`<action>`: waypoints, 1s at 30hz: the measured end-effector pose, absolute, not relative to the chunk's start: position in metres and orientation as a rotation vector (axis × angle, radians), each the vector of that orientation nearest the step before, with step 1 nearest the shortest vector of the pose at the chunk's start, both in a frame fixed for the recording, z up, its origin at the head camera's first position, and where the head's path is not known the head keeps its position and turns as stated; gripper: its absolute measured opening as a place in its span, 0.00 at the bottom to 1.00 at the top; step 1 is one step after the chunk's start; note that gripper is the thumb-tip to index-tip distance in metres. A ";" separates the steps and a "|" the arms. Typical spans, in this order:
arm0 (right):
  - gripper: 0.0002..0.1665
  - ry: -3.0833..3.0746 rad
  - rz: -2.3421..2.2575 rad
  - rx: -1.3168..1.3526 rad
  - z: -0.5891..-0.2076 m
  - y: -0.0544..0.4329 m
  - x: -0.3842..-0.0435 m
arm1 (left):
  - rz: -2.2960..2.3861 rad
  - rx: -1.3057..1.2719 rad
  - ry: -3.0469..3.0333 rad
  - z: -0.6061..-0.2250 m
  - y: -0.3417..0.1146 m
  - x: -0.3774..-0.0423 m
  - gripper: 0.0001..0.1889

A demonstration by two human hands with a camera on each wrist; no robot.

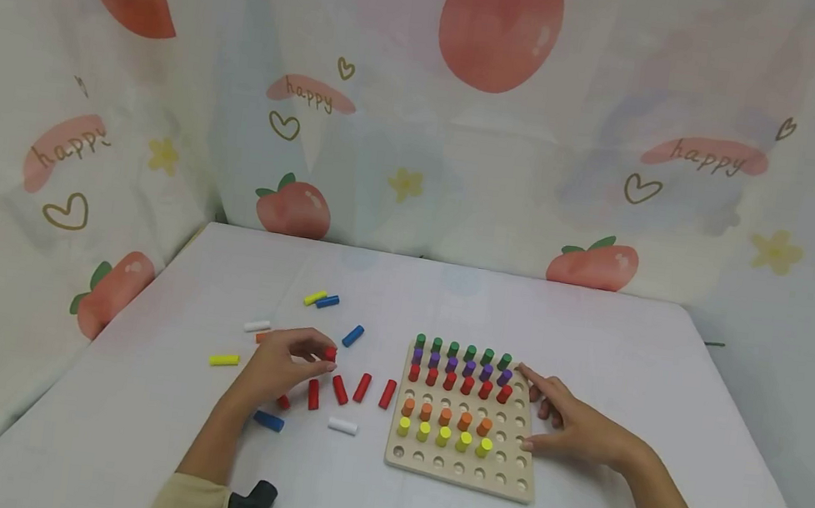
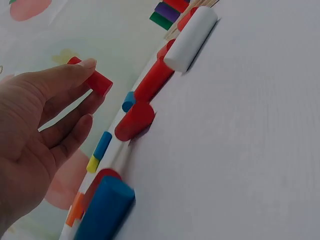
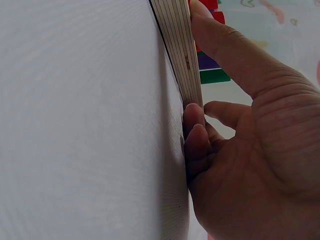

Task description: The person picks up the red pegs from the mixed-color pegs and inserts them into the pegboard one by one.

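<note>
My left hand pinches a short red peg between thumb and fingertips, raised over the left of the table. Other red pegs lie loose around and below that hand. To the right is a wooden pegboard, holding rows of green, purple, red, orange and yellow pegs standing upright. Bare holes show between the red and orange rows, along the front row and down the right side. At the board's right edge rests my right hand, its index fingertip near the back corner and its thumb on the edge.
Loose blue, yellow and white pegs are scattered on the table left of the board. An orange peg is partly hidden behind the left hand. A printed cloth backdrop rises behind the white table.
</note>
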State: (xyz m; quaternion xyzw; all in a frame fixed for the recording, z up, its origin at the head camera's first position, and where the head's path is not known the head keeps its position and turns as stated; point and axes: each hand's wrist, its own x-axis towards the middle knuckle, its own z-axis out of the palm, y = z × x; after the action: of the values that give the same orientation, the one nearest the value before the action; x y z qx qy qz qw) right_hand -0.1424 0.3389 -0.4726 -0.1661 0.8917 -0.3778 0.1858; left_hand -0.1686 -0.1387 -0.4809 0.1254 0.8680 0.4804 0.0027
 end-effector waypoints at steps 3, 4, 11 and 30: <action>0.63 2.513 -1.065 -0.475 -0.473 0.339 -0.144 | 1.478 0.450 2.728 -0.477 -0.133 -0.171 0.14; 0.63 2.508 -1.073 -0.472 -0.472 0.339 -0.144 | 1.467 0.473 2.727 -0.477 -0.131 -0.172 0.14; 0.63 2.474 -1.118 -0.441 -0.472 0.338 -0.142 | 1.464 0.522 2.692 -0.475 -0.118 -0.172 0.14; 0.64 2.491 -1.092 -0.486 -0.470 0.340 -0.143 | 1.488 0.686 2.571 -0.476 -0.086 -0.176 0.12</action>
State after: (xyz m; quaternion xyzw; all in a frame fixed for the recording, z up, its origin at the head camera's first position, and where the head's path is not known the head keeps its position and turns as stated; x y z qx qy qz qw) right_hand -0.1429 0.3401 -0.4698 -0.1727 0.8855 -0.3883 0.1881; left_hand -0.1760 -0.0864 -0.4759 0.2247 0.8424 0.4876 0.0463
